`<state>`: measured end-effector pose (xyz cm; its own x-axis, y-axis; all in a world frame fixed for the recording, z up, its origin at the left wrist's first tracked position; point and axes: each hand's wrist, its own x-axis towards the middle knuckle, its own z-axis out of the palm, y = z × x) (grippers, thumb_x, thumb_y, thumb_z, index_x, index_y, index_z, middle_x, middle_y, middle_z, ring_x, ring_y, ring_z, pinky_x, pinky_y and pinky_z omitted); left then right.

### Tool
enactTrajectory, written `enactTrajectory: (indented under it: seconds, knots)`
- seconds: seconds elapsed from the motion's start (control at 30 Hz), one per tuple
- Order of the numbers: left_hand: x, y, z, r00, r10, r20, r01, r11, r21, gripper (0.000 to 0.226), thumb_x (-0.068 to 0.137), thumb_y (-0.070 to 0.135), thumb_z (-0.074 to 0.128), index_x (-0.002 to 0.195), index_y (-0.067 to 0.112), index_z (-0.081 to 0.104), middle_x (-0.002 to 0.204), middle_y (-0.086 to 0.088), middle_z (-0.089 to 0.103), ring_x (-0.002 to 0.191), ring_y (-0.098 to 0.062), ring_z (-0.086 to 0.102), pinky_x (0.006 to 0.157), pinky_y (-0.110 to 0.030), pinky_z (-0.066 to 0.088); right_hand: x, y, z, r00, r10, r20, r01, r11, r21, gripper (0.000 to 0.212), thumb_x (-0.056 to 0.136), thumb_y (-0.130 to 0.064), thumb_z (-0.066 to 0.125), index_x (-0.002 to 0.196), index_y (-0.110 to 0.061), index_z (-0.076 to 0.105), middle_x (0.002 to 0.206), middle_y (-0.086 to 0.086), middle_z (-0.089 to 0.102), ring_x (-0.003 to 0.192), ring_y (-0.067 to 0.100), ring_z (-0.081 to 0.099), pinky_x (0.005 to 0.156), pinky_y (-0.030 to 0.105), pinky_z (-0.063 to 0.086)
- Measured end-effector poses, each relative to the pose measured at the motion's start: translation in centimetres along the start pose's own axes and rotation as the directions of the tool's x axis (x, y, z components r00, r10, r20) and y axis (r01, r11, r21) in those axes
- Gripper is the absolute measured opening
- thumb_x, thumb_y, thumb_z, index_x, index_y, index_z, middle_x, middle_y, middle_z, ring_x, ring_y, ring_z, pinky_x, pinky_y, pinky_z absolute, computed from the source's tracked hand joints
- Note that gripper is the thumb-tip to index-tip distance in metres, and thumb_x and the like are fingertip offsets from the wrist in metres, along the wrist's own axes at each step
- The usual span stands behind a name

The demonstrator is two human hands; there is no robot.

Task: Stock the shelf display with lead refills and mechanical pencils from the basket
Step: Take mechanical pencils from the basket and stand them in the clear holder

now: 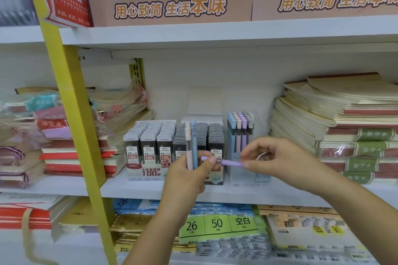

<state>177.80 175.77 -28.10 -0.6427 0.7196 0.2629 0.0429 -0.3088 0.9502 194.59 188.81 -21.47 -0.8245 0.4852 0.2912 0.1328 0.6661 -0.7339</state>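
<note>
My left hand grips two upright mechanical pencils, one pink and one blue, in front of the middle shelf. A purple pencil lies level between both hands; my right hand pinches its right end and my left thumb touches its left end. Behind them stand two display boxes of lead refills and a clear pencil holder filled with pastel pencils. The basket is out of view.
Stacks of notebooks fill the shelf on the right, and wrapped exercise books pile up on the left. A yellow upright post slants across the left side. Brown cartons sit above, paper packs below.
</note>
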Motion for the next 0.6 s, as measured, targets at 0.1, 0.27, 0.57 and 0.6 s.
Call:
enactTrajectory:
  seconds: [0.1,0.27,0.57,0.6]
  knots:
    - [0.2,0.7,0.4,0.997,0.063,0.053,-0.07,0.987,0.144,0.009,0.092,0.024,0.07,0.084,0.026,0.074,0.066,0.005,0.071,0.044,-0.003,0.043,0.042,-0.017,0.035,0.4,-1.2,1.6,0.993,-0.117,0.001,0.116,0.991,-0.065,0.012,0.081,-0.024,0.076,0.091,-0.03,0.073,0.085,-0.019,0.071,0.078,-0.005,0.064,0.07,0.009,0.048]
    - [0.2,1.2,1.1,0.992,0.072,0.103,-0.082,0.992,0.1,0.012,0.1,0.037,0.054,0.103,0.034,0.065,0.068,0.011,0.064,0.046,-0.002,0.042,0.044,-0.017,0.035,0.9,-1.8,0.1,0.966,-0.141,-0.218,0.146,0.989,0.01,0.045,0.085,-0.014,0.069,0.12,-0.037,0.053,0.086,-0.012,0.071,0.08,0.001,0.067,0.071,0.019,0.056]
    - [-0.2,-0.9,1.3,0.993,0.012,0.122,-0.024,0.995,0.101,0.021,0.104,0.033,0.045,0.111,0.028,0.064,0.069,0.009,0.065,0.051,-0.004,0.044,0.048,-0.02,0.038,3.3,0.3,-1.0,0.844,-0.303,-0.444,0.25,0.952,-0.174,0.039,0.091,-0.015,0.064,0.106,-0.044,0.043,0.09,-0.014,0.064,0.085,-0.002,0.064,0.072,0.021,0.056]
    - [-0.2,-1.0,1.4,0.992,0.013,0.124,-0.029,0.992,0.126,0.021,0.104,0.034,0.045,0.112,0.029,0.063,0.069,0.008,0.067,0.051,-0.004,0.047,0.049,-0.019,0.04,3.4,0.7,-0.6,0.852,-0.31,-0.422,0.238,0.947,-0.217,0.037,0.092,-0.017,0.063,0.106,-0.044,0.041,0.088,-0.015,0.064,0.084,-0.003,0.064,0.069,0.02,0.055]
